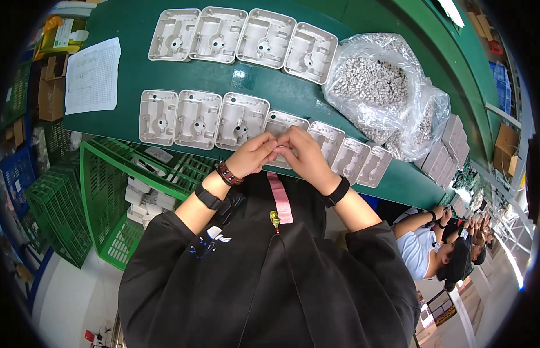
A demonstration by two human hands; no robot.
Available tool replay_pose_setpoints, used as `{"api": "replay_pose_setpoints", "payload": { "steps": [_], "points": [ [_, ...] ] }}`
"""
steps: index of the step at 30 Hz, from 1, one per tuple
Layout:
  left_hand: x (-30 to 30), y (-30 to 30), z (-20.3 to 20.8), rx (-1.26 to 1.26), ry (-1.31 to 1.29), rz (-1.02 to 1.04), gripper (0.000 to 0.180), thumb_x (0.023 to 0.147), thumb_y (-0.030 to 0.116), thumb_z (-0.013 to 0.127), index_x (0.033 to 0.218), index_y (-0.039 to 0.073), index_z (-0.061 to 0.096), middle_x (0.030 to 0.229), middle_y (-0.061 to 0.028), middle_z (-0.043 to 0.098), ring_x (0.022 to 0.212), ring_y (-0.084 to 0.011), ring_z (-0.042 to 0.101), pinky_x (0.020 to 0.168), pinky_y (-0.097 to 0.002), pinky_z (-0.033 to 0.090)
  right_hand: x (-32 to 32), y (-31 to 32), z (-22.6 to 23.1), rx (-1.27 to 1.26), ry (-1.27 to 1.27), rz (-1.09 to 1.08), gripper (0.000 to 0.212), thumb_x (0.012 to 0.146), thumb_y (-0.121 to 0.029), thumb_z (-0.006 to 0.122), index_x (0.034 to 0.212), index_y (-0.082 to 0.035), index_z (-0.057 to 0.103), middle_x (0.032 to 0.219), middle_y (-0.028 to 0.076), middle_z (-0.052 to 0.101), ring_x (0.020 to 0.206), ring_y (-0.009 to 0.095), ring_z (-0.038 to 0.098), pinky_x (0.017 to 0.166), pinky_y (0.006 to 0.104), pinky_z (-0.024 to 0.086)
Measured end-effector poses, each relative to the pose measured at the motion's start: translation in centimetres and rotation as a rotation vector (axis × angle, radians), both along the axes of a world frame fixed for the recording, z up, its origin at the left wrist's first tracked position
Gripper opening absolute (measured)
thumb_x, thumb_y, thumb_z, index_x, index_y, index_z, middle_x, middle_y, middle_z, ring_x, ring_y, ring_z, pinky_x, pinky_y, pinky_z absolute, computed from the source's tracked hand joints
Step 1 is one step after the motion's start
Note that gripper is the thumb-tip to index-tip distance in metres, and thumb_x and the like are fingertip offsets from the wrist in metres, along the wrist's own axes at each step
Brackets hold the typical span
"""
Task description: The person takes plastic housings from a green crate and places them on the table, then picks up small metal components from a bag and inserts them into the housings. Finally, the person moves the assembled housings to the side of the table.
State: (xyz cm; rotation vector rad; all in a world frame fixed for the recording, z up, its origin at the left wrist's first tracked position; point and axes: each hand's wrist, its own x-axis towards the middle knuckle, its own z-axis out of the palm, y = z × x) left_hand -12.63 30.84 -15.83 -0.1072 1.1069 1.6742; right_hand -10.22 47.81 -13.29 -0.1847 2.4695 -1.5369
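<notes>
Down to the left of the worktop [133, 75] stands a green crate [95, 197] with pale plastic parts [140, 200] in it. On the worktop, a sheet of paper [92, 75] lies close to its left end. Then come two rows of pale grey, topless boxes: four in the far row [218, 35], along the back edge, and seven in the near row [198, 119], following the front edge to the right.

My left hand [255, 155], with a beaded bracelet and a black band at the wrist, is over the front edge, its fingers curled and thumb and fingertips pinched in. Just beyond it is the fourth box [287, 120] of the near row, partly hidden by my hands. My right hand [305, 153] meets the left, its fingers bent in and its tips touching the other's; I cannot tell whether either has hold of something small.

Further right, a clear plastic bag [421, 87] full of small metal parts [368, 84] sits behind the near row's right end. Stacked grey boxes [447, 153] stand just beside it, and a co-worker [418, 249] in a white shirt is at the front edge.
</notes>
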Motion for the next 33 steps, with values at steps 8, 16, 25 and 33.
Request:
{"api": "replay_pose_setpoints", "payload": {
  "steps": [8, 16, 25, 33],
  "points": [
    [-1.4, -0.3, -0.5, -0.836, 1.143, -0.108, 0.029, 0.077, 0.026, 0.062, 0.088, 0.006, 0.044, 0.077, -0.0069, 0.057, 0.059, -0.0247, 0.058, 0.050, -0.0344, 0.045, -4.7, 1.9, -0.4, 0.382, 0.384, 0.253, 0.009, 0.068, -0.010, 0.062, 0.074, -0.009, 0.056, 0.072, 0.004, 0.050, 0.074, 0.019, 0.051, 0.071, 0.0314, 0.039],
    [-0.6, 0.0, -1.1, -0.972, 1.099, -0.254, 0.030, 0.073, 0.024, 0.064, 0.090, 0.007, 0.046, 0.079, -0.0088, 0.059, 0.069, -0.0304, 0.059, 0.055, -0.0388, 0.046, -8.1, 1.4, -4.0, 0.663, 0.648, 0.742, 0.006, 0.065, -0.013, 0.055, 0.069, -0.012, 0.059, 0.085, 0.000, 0.048, 0.085, 0.015, 0.046, 0.079, 0.0291, 0.035],
    [-0.8, -0.1, -1.1, -0.969, 1.104, -0.257, 0.029, 0.075, 0.028, 0.062, 0.086, 0.007, 0.047, 0.082, -0.0087, 0.058, 0.065, -0.0298, 0.060, 0.053, -0.0374, 0.047, -6.8, 3.5, -3.4, 0.598, 0.588, 0.658, 0.007, 0.067, -0.011, 0.057, 0.073, -0.011, 0.061, 0.093, 0.003, 0.050, 0.090, 0.019, 0.047, 0.079, 0.0302, 0.036],
    [-0.8, -1.2, 0.3, -0.538, 0.865, 0.099, 0.049, 0.086, 0.046, 0.044, 0.116, 0.008, 0.037, 0.092, -0.0101, 0.055, 0.070, -0.0259, 0.059, 0.056, -0.0338, 0.046, -3.1, -0.7, -0.9, -0.007, 0.109, 0.121, 0.022, 0.065, -0.005, 0.065, 0.086, -0.005, 0.057, 0.093, 0.008, 0.050, 0.085, 0.027, 0.048, 0.073, 0.0360, 0.039]
  ]
}}
